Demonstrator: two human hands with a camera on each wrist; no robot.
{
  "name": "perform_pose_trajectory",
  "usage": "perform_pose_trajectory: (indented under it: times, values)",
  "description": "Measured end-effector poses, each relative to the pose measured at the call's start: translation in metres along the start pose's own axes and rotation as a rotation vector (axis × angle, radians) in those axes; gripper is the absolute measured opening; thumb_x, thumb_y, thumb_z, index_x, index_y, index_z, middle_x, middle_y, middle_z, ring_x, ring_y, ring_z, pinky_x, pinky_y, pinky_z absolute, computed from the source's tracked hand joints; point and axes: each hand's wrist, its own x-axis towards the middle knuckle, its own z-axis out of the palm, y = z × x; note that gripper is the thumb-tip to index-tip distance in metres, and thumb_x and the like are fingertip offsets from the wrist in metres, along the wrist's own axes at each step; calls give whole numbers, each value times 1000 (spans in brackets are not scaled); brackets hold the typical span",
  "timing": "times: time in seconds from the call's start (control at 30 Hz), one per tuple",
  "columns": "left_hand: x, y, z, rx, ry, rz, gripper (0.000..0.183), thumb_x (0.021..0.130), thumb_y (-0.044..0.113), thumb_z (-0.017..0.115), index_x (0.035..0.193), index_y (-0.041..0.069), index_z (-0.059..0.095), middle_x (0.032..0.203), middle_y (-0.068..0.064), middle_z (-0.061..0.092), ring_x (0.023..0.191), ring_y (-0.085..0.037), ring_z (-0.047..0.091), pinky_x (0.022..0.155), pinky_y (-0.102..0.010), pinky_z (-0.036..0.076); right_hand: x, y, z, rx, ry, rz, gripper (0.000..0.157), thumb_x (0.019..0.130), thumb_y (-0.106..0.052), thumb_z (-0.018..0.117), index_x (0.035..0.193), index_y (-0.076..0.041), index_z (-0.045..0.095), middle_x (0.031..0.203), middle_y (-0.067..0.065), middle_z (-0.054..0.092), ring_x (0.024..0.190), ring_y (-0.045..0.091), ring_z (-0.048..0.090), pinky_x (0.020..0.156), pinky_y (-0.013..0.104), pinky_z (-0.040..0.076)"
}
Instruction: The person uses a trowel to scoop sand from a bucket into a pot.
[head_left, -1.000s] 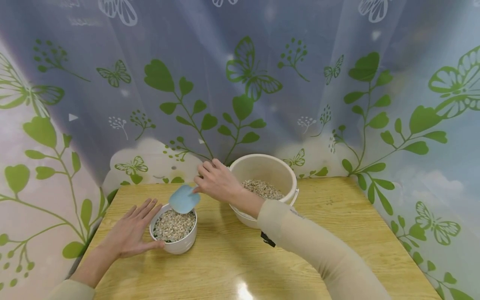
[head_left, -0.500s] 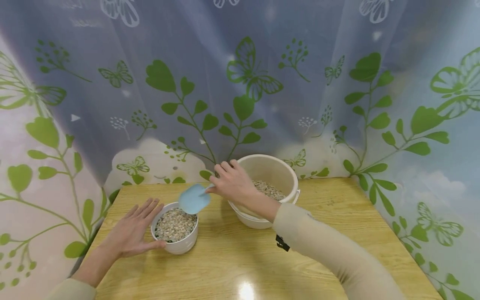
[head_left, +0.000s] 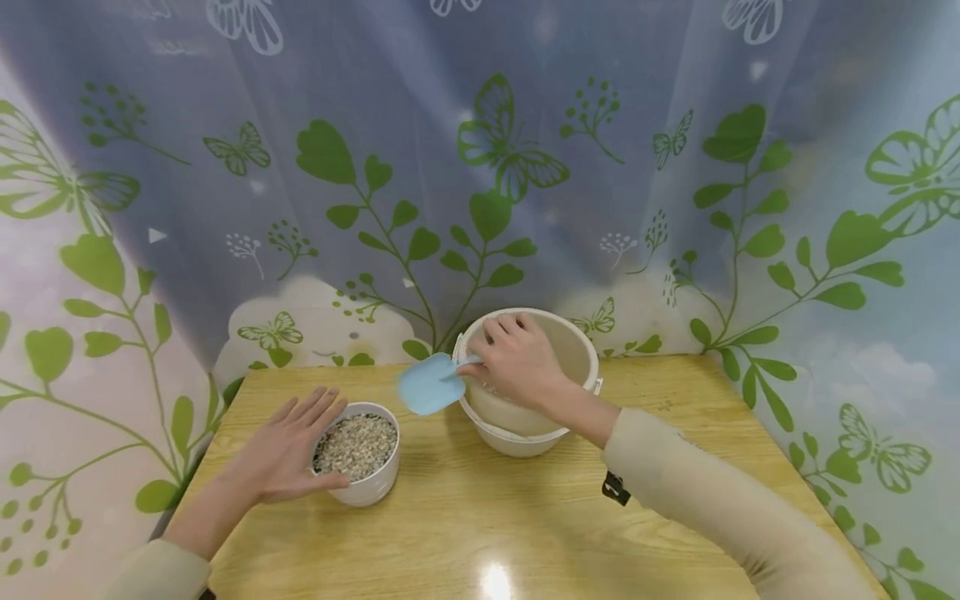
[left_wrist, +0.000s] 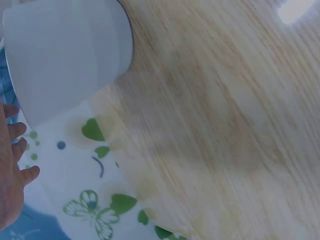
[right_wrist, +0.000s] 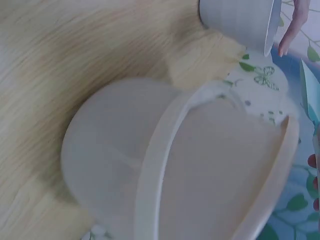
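My right hand grips the handle of a light blue scoop above the left rim of a cream bucket. The scoop's blade points left, over the gap between bucket and pot. Grainy pebble-like material lies in the bucket, mostly hidden by the hand. A white pot stands to the left, filled near its rim with pale grains. My left hand rests with straight, spread fingers against the pot's left side. In the right wrist view the scoop shows at the right edge.
A wood-grain table carries both containers. Behind and beside it hangs a curtain printed with leaves and butterflies. The bucket's thin handle hangs at its right side.
My right hand and the scoop have moved right, from above the white pot to the bucket's left rim. The left hand stays at the pot with little change.
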Motion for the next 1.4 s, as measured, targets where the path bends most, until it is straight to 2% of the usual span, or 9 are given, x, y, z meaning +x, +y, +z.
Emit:
perform_pose_trajectory:
  times: [0.5,0.73,1.03,1.23,1.4]
  values:
    - [39,38,-8,6,-22,43,109,89,80,60,166,8,34,173,-16,32,161,-39,31,130,-63,30,-40,59,-18,15,-57,58,48,85,-64,77,79,-17,69,81,4,58,77,26,56,73,40,43]
    - [59,52,-9,36,-26,81,109,90,83,55,167,10,31,175,-15,29,163,-36,29,131,-61,29,-54,80,-23,24,-70,74,48,84,-60,78,77,-14,66,78,6,54,73,28,50,70,39,35]
    - [84,74,-9,26,-31,120,110,90,83,55,168,11,27,176,-14,25,164,-35,26,133,-60,25,-68,101,-14,28,-101,49,48,84,-59,76,75,-12,68,76,7,53,72,27,49,71,39,36]
    - [96,84,-9,9,-21,134,110,90,81,56,168,10,27,176,-14,24,165,-36,23,134,-60,23,-74,110,-6,56,-195,11,46,82,-58,79,84,-12,75,77,5,53,72,24,43,75,39,38]
    - [106,88,-10,11,-14,144,110,90,81,54,169,10,24,176,-14,24,166,-35,19,135,-59,20,-77,114,2,24,-252,-40,48,81,-60,80,78,-13,69,75,4,52,70,22,40,74,37,36]
